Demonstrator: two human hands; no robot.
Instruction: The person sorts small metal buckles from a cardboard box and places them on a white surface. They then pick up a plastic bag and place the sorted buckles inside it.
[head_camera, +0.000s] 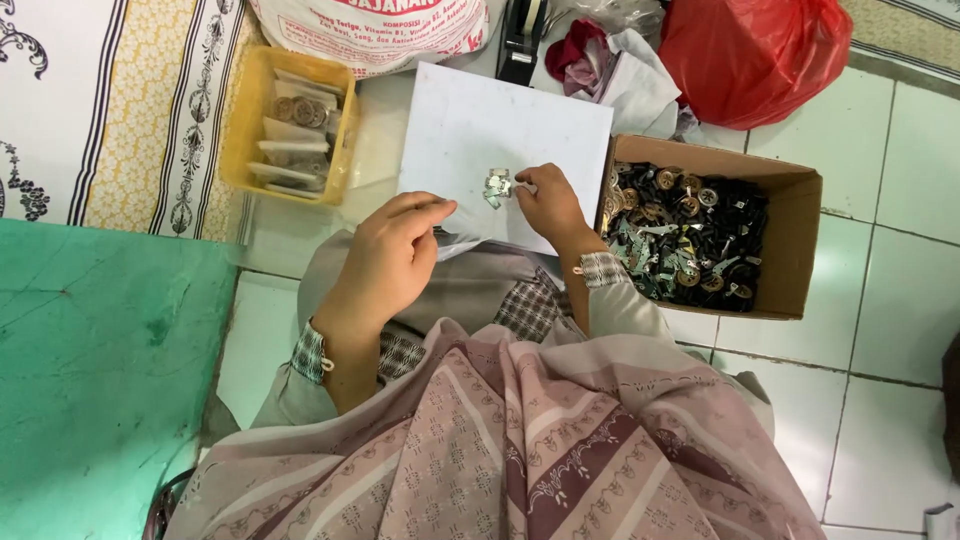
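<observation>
We see the right hand (548, 203) near the middle of the frame, fingers curled down onto a small pile of metal pieces (497, 186) on a white sheet (470, 130); whether it grips one we cannot tell. The left hand (392, 255) hovers just below and left, thumb and forefinger pinched together, anything between them too small to make out. Right of the sheet sits a cardboard box (795, 250) of dark and metal parts. A yellow tray (240, 130) lies at upper left.

A small cluster of silvery metal pieces (497, 186) lies on a white board (480, 140). The pieces sit flat near its lower right part.
</observation>
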